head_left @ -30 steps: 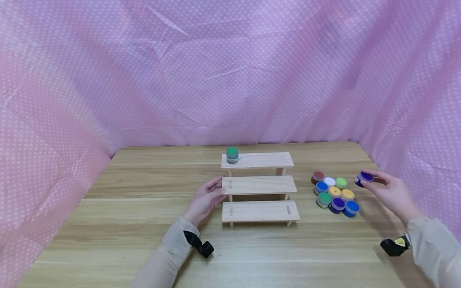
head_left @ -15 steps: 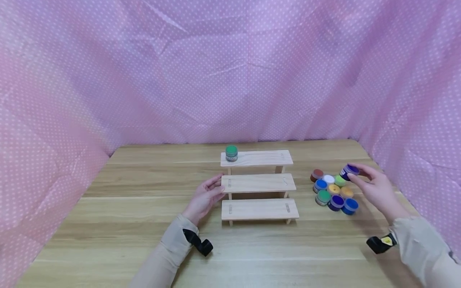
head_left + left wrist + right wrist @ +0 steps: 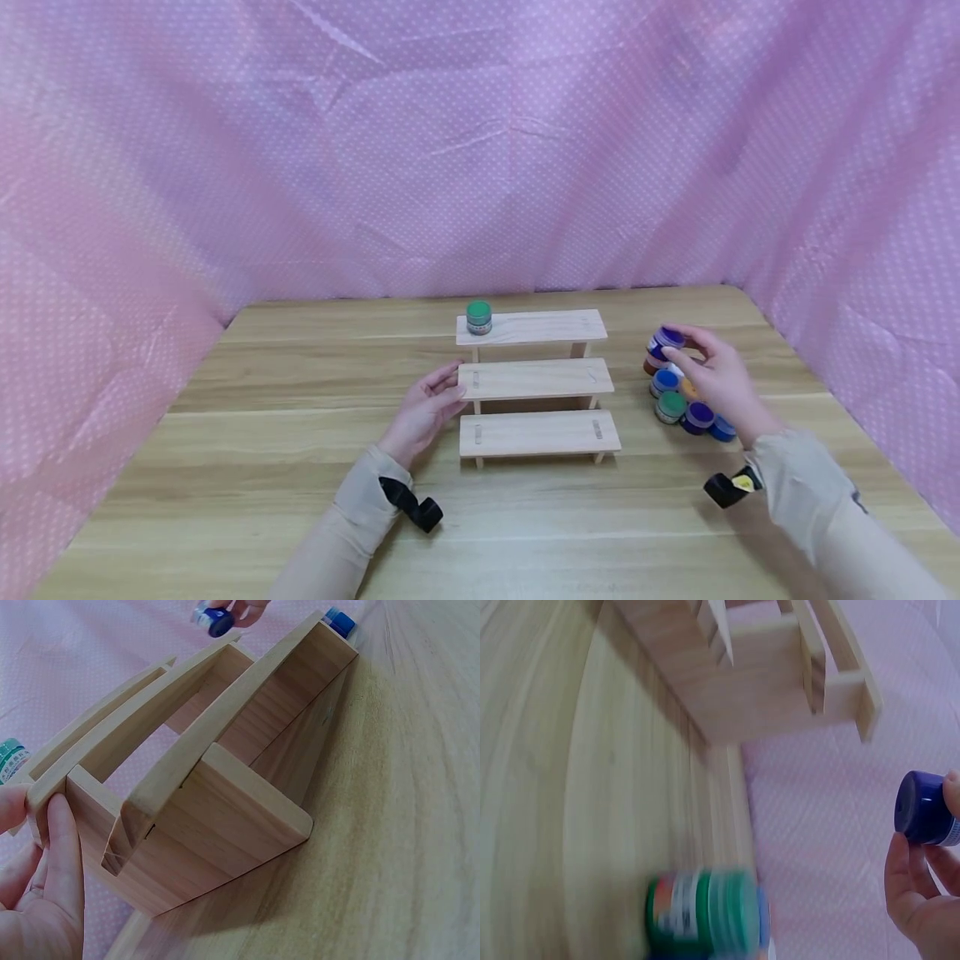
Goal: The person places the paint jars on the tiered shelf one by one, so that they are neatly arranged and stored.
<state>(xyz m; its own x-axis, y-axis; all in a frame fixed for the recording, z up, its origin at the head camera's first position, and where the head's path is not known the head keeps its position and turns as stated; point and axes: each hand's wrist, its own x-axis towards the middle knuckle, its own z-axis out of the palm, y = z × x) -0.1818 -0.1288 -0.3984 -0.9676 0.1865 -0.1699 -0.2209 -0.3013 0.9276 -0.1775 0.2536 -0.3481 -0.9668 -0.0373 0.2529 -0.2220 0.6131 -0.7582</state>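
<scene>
- And there was the purple jar [image 3: 665,342], right of centre in the head view, pinched between the thumb and fingers of the right hand [image 3: 718,379], up off the surface [image 3: 225,467]!
- Near the middle of the frame, the left hand [image 3: 422,417] pinched the left end of the wooden stand's [image 3: 540,379] middle step, apparently to steady it.
- Up on the top step, at its left end, stood a green jar [image 3: 479,318].
- At the right of the frame sat a bunch of jars [image 3: 697,418], partly hidden by the right hand, with a brown jar [image 3: 651,366] just behind the purple one in this view.
- The step in hand looked like a transfer from bunch to stand, caught in mid-air.
- The next move, it seemed, called for a firm pinch, enough height over the stand's edge and a level set-down; on which step, nobody could tell.
</scene>
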